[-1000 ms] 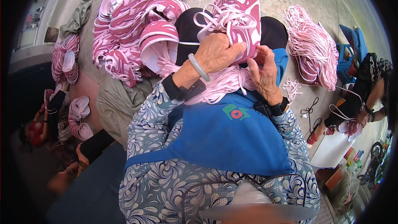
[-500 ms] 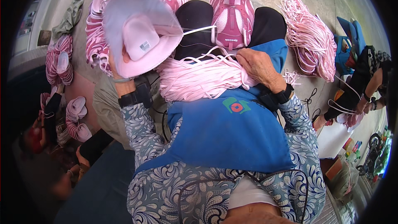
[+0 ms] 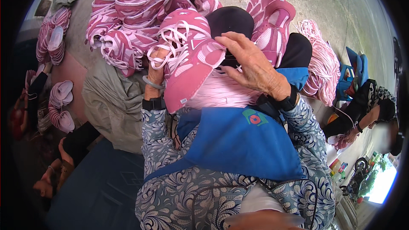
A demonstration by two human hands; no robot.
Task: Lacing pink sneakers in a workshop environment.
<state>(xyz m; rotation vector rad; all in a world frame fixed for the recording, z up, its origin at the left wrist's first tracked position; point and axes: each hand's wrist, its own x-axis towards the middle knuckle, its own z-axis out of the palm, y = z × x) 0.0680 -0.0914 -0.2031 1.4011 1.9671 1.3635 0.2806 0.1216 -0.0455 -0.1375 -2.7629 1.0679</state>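
A pink shoe upper (image 3: 190, 79) with white lacing stands tilted before me, its toe end toward my lap. My left hand (image 3: 156, 66) is closed on its laced side, with the fingers partly behind the laces. At the upper's right edge is my right hand (image 3: 253, 64), fingers stretched and thumb apart; whether the fingertips touch the edge I cannot tell. Under both lies a bundle of pale pink laces (image 3: 223, 91) across my lap, partly hidden by the upper. Several more shoe uppers (image 3: 272, 27) lean between my knees, beyond the right hand.
A large pile of laced pink shoe uppers (image 3: 136, 6) stands at the far left. Right of my knee hangs another lace bundle (image 3: 318, 61). A grey-green cloth (image 3: 113, 104) lies at my left. A co-worker (image 3: 362, 115) sits at the right; others are at the left.
The left hand has swapped the earlier pale upper for, or turned it into view as, a laced pink one nearer my lap. My right hand has left the lace bundle and opened.
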